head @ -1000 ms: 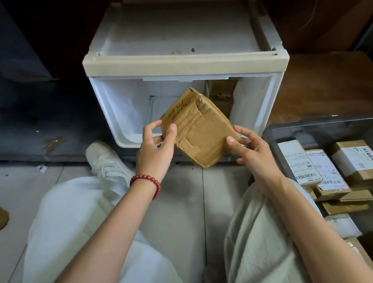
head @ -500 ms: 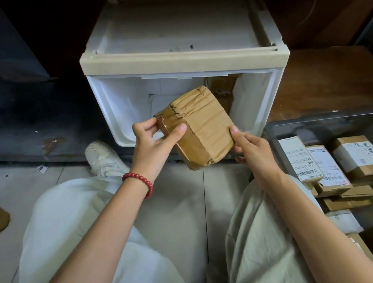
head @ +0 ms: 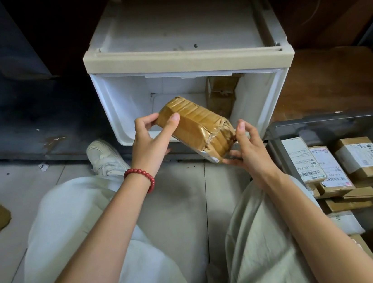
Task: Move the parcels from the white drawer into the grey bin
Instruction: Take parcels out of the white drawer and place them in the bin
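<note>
Between the hands: brown block-shaped parcel wrapped in glossy packing tape (head: 197, 129), held tilted in the air, clear of drawer and bin.
Left hand (head: 150, 143): grips the parcel's far upper end, thumb laid across the near face, fingers curled round the end.
Right hand (head: 247, 151): pinches the lower end, thumb at the top corner, fingers beneath.
Beyond the hands: white plastic drawer (head: 114, 108), open; one more brown cardboard parcel (head: 220, 96) stands at its back right.
Right of the right hand: grey plastic bin (head: 320, 121), with labelled cardboard boxes (head: 306, 161) inside.
Handling: judged light and fairly stiff; the tape skin looks slick on the flat faces.
Grip point: opposite ends, where the wrinkled tape gives purchase; avoid a loose hold on the smooth faces.
</note>
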